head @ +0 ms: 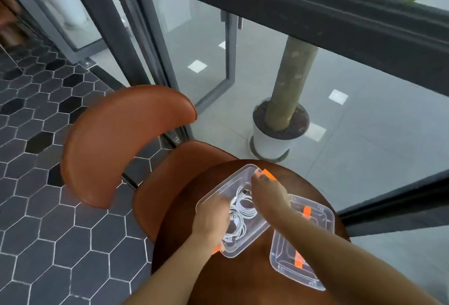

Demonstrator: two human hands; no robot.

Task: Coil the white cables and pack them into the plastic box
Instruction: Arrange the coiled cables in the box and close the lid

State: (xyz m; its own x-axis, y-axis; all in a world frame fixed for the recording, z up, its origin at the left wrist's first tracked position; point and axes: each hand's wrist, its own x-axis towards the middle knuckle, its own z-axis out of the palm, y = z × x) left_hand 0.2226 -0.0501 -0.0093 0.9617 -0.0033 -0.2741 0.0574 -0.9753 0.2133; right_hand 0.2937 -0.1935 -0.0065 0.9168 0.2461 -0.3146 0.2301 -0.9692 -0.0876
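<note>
Two hands are in view, the left hand [211, 217] and the right hand [267, 189]. One round brown table [243, 285] bears two clear containers: the plastic box [250, 237] and a second container [313, 278]. Four orange clips [306, 212] show, two on each. The white cables [244, 210] form about three coils, though blur hides the exact number. There is one chair [121, 139]. There are two potted plants, one near [274, 144] and one far [65, 5].

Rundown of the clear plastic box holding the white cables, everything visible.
The clear plastic box is rectangular with rounded corners, flat on the round brown table, left of a second clear box. Coiled white cables lie inside. Orange latch at each end: right hand touches the far one; left hand, blurred, is by the near one.
</note>
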